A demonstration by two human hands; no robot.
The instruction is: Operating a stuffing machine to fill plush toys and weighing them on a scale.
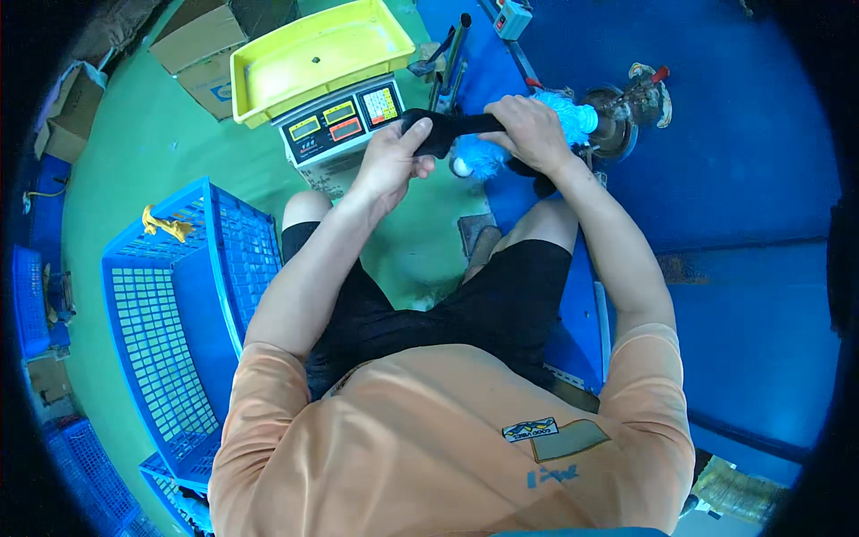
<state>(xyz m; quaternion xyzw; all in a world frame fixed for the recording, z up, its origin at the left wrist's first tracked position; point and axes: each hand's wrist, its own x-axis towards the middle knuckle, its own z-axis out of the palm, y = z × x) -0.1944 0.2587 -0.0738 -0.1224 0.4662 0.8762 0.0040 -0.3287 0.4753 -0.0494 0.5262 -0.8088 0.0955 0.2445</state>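
At the left of the frame a blue crate [179, 304] stands on the green floor [134, 143] and looks empty inside, apart from a yellow scrap [165, 224] hanging on its far rim. Above it, toward the upper middle, a scale [344, 125] with a yellow tray [313, 54] on top also carries nothing, so no finished piece has been weighed or dropped into the crate as far as can be seen.

Just right of the scale, the left hand [389, 161] is closed around the near end of a black sleeve [447, 125] (a soft, sock-like piece). The right hand [532, 130] is closed over its other end, gripping it where it meets a fluffy light-blue piece [573, 116] in the upper middle of the frame. The sleeve seems stretched between both hands, above the knees and beside the blue tabletop [734, 179].

A metal fixture [626, 116] stands on the tabletop just right of the fluffy piece. Judging by this, the fitting is mid-way: the sleeve is held but not yet set down anywhere.
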